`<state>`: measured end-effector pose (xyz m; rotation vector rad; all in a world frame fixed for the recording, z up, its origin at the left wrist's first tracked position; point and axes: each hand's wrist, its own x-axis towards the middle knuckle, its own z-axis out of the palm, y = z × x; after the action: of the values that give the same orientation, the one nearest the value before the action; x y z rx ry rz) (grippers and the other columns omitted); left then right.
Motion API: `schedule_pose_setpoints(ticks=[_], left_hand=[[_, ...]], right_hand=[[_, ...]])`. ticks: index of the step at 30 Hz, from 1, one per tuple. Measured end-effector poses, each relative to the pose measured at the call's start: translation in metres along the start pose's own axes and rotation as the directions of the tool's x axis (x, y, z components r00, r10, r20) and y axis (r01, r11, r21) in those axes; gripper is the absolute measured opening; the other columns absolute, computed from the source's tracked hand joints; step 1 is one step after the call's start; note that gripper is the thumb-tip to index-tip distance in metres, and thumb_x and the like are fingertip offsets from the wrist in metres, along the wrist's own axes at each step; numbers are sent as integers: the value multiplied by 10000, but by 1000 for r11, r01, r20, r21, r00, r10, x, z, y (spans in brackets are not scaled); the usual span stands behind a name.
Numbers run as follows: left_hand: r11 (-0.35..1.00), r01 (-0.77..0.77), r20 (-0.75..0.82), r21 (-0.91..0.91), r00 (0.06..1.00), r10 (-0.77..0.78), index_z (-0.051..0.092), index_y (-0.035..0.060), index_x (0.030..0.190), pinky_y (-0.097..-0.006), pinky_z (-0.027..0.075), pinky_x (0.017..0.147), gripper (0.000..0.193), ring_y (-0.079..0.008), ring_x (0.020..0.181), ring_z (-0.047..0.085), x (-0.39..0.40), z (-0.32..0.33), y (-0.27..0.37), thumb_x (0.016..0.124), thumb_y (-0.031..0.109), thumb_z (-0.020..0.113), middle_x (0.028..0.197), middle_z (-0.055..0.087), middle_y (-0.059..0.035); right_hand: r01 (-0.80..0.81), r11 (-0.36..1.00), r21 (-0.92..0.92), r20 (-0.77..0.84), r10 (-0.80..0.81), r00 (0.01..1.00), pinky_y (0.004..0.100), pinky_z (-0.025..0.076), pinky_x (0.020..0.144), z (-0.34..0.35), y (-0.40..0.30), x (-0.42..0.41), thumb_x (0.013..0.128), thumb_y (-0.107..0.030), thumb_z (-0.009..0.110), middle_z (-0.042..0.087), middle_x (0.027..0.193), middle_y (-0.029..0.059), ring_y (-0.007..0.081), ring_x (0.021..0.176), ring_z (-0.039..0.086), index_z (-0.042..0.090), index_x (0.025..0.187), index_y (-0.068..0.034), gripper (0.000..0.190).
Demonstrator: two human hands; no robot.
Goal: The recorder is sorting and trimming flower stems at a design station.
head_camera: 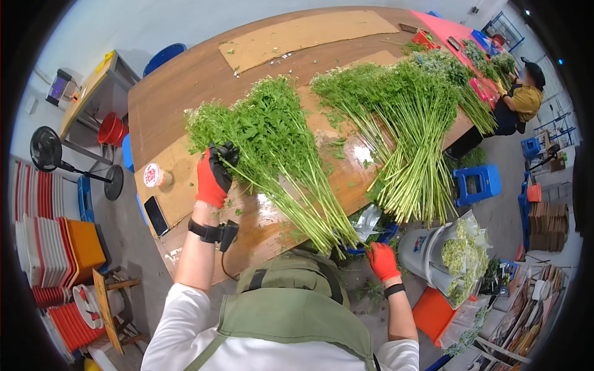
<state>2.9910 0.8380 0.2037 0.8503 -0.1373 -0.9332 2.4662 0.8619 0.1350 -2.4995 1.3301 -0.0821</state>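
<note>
My left hand [216, 171], in a red and black work glove, is at the left side of a leafy bunch of white-flowered stems [274, 125], its fingers closed round a stem near the leaves. My right hand [383, 261], gloved in red, is at the cut ends of the same bunch, past the table's near edge, with its fingertips on a stem end. The bunch lies fanned out on the wooden table [181, 83]. To its right a larger pile of similar stems [413, 157] lies with the cut ends towards me.
A phone [156, 216] and a lidded cup [153, 175] stand at the table's left. Right of me are a grey bucket of wrapped flowers [414, 252] and a blue stool [478, 184]. A person in a dark cap [526, 99] works at the far right. A fan [46, 148] stands left.
</note>
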Motion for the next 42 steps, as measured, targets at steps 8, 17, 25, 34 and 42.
schedule_pose_setpoints(ticks=[8,17,25,34,42], left_hand=[[1000,7,-137,-11,990,-8,584,-36,1015,-340,543,793,415,-236,829,633,-4,-15,-14,980,363,475,959,651,-147],[983,180,-61,-24,981,-181,556,13,1043,-369,520,826,337,-255,898,611,-63,46,-27,990,332,460,1020,628,-132],[971,-74,-168,-226,985,36,560,78,957,-180,452,519,266,-78,686,543,-48,29,-20,969,338,504,924,607,-75],[985,66,-152,-159,984,-90,552,97,1016,-159,364,446,168,-62,642,453,-27,3,27,949,252,554,956,598,-51],[981,195,-142,17,971,-191,600,64,1091,-222,471,553,235,-109,704,572,-41,17,-19,952,246,544,989,638,-55]], right_hand=[[-206,979,3,-114,205,972,449,476,732,-44,-52,67,798,-140,620,617,870,195,370,857,590,601,976,-47,202],[519,824,227,-472,-373,799,440,446,859,-56,-234,192,794,-178,680,582,1097,115,350,997,545,591,1090,-51,335],[-29,617,786,-372,511,774,394,457,732,1,-176,178,898,-160,548,606,891,185,374,814,578,582,979,4,186],[-279,948,-154,63,291,955,467,503,691,-19,-57,127,803,-294,637,647,910,158,357,813,628,613,931,-68,261],[-237,938,252,-151,280,948,449,430,905,47,-76,260,841,-218,613,583,1147,231,411,1086,518,606,1096,-16,326]])
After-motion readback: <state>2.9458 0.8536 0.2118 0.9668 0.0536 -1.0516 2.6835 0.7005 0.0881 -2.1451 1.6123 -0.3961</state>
